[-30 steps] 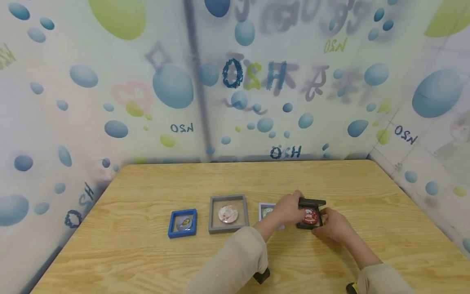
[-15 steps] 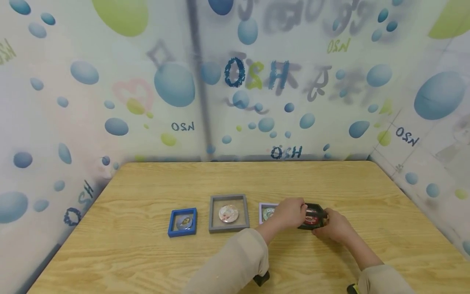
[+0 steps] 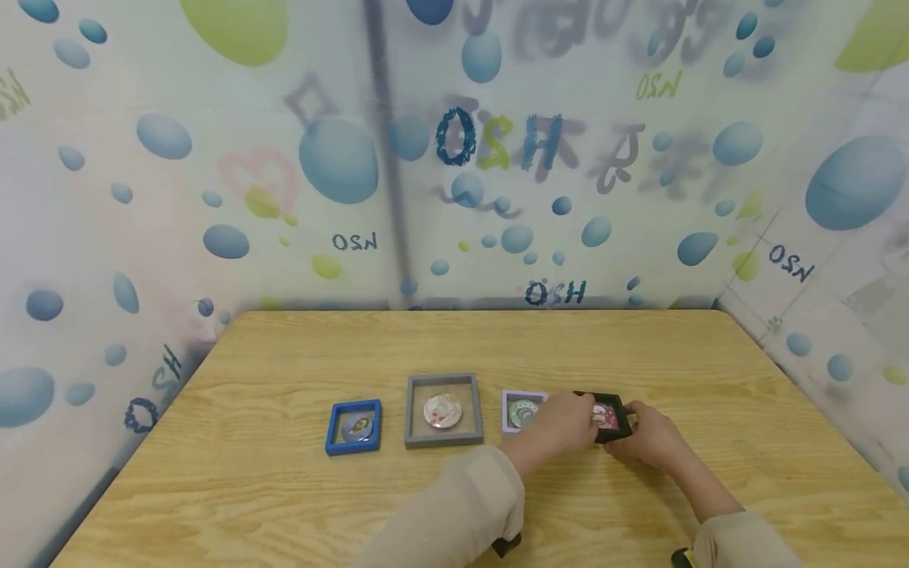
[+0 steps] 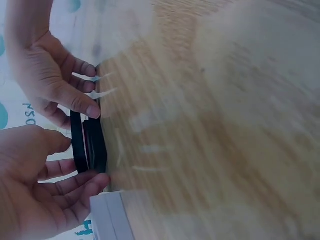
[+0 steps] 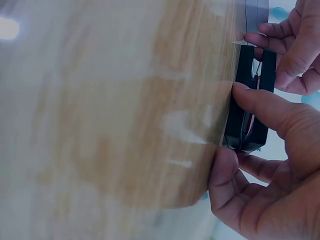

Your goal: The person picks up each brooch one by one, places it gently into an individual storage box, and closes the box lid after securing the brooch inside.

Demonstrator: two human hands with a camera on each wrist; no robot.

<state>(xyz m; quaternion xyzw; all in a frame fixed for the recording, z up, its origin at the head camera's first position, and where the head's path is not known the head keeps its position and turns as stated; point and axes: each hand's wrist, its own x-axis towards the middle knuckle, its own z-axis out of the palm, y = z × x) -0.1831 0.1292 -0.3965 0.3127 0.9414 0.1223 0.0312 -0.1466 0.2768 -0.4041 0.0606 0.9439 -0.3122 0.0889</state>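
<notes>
A small black display frame [image 3: 616, 433] with a red round badge [image 3: 606, 416] inside lies on the table at the right of the head view. Its hinged halves stand nearly together, with a narrow gap showing along the edge in both wrist views. My left hand [image 3: 562, 424] pinches the upper half at the left side, thumb on top, and hides part of the badge. My right hand [image 3: 649, 435] grips the right side, its thumb [image 5: 260, 102] pressed to the lower half's side.
Left of the black frame lie a light purple frame [image 3: 505, 412] with a green badge, partly behind the left hand, a larger grey frame [image 3: 409, 412] with a pale badge, and a blue frame [image 3: 331, 430]. A patterned wall [image 3: 469, 229] rises behind the wooden table [image 3: 284, 505].
The black frame's raised lid has come down over the red badge, with the left hand lowering toward me along with it. The right hand has stayed at the frame's right side.
</notes>
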